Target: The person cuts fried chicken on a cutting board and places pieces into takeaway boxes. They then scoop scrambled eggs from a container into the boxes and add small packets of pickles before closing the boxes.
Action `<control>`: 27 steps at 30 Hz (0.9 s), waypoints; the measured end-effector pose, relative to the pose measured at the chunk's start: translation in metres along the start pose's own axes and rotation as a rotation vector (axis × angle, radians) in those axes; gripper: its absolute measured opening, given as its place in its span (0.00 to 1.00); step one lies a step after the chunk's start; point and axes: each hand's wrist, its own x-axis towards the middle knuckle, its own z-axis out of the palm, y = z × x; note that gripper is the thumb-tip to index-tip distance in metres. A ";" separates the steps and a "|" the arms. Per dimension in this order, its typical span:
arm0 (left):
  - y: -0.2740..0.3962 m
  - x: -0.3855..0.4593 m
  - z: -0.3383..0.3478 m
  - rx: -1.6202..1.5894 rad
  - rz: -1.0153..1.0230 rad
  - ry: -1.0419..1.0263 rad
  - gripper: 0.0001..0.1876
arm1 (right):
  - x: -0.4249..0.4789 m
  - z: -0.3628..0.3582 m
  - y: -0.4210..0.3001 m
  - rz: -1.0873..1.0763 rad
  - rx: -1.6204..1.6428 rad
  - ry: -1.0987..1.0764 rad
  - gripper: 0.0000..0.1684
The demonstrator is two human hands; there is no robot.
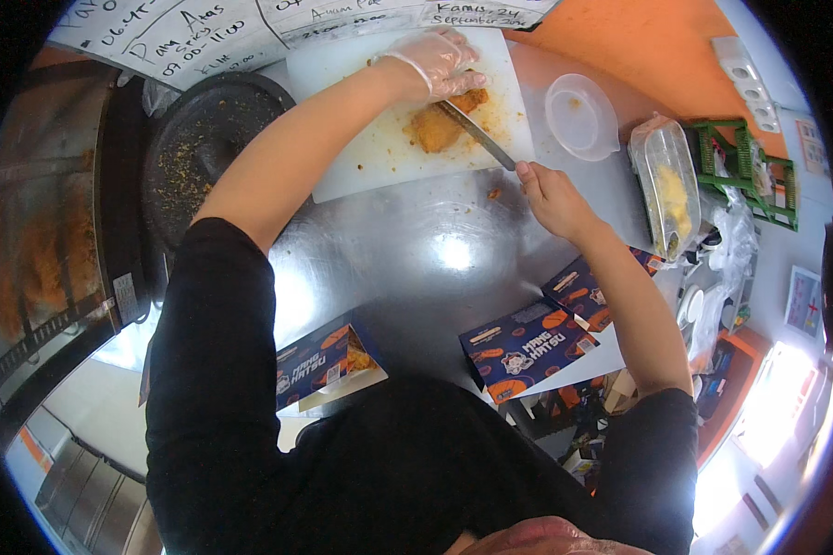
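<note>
On a white cutting board [347, 166] lies a golden-brown breaded fried piece [436, 130], probably chicken, with a smaller portion beyond the blade. My left hand [439, 61], in a clear plastic glove, rests at the far end of this food. Its fingers press down on the smaller portion, close to the knife's tip, and hide part of both. My right hand [554, 198] is bare and shut on the handle of a kitchen knife [482, 137]. The blade lies slantwise across the fried food. Crumbs are scattered over the board.
Left of the board sits a crumb-strewn dark round pan [187, 159], beside a glass-fronted food warmer [41, 229]. A plastic lid [579, 118] and a clear container [666, 194] stand right. Printed cardboard boxes [534, 350] line the steel table's [389, 243] near edge. A handwritten whiteboard [250, 31] stands behind.
</note>
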 end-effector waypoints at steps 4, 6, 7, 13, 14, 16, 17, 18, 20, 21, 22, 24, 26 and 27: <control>0.003 -0.001 0.010 0.047 0.058 0.106 0.29 | 0.003 0.011 0.002 0.042 -0.008 -0.014 0.34; 0.003 -0.004 0.012 0.095 0.050 0.037 0.30 | 0.004 0.014 0.002 0.057 -0.017 -0.018 0.34; -0.002 -0.003 0.014 0.091 0.046 0.064 0.30 | 0.004 0.013 0.001 0.045 -0.011 -0.020 0.34; -0.002 0.002 -0.005 0.053 0.074 0.213 0.31 | -0.009 -0.015 -0.018 0.090 0.115 -0.004 0.35; 0.002 0.009 -0.015 0.032 0.089 0.231 0.31 | -0.011 -0.016 -0.017 0.118 0.128 -0.004 0.35; 0.016 0.019 -0.036 -0.065 0.121 0.289 0.26 | -0.008 -0.018 -0.005 0.083 0.129 0.053 0.37; 0.014 0.024 -0.030 -0.055 0.145 0.286 0.25 | -0.005 -0.018 -0.001 0.063 0.127 0.083 0.39; 0.004 0.027 -0.021 -0.039 0.163 0.290 0.25 | -0.001 -0.017 -0.001 0.064 0.108 0.068 0.39; -0.002 0.026 -0.004 0.007 0.107 0.255 0.26 | 0.006 -0.011 0.004 0.087 0.076 0.040 0.38; 0.001 0.020 0.005 0.037 0.030 0.212 0.27 | 0.007 -0.004 0.009 0.061 0.067 0.054 0.38; 0.004 0.016 0.012 0.068 -0.047 0.168 0.29 | 0.009 0.005 0.013 0.034 0.059 0.068 0.38; 0.006 0.015 0.018 0.096 -0.058 0.150 0.28 | 0.011 0.012 0.018 0.016 0.034 0.074 0.38; 0.003 0.018 0.017 0.057 -0.038 0.169 0.26 | 0.014 0.014 0.020 0.035 0.002 0.060 0.38; -0.001 0.018 0.018 -0.002 -0.021 0.195 0.25 | 0.014 0.009 0.016 0.058 0.017 -0.006 0.37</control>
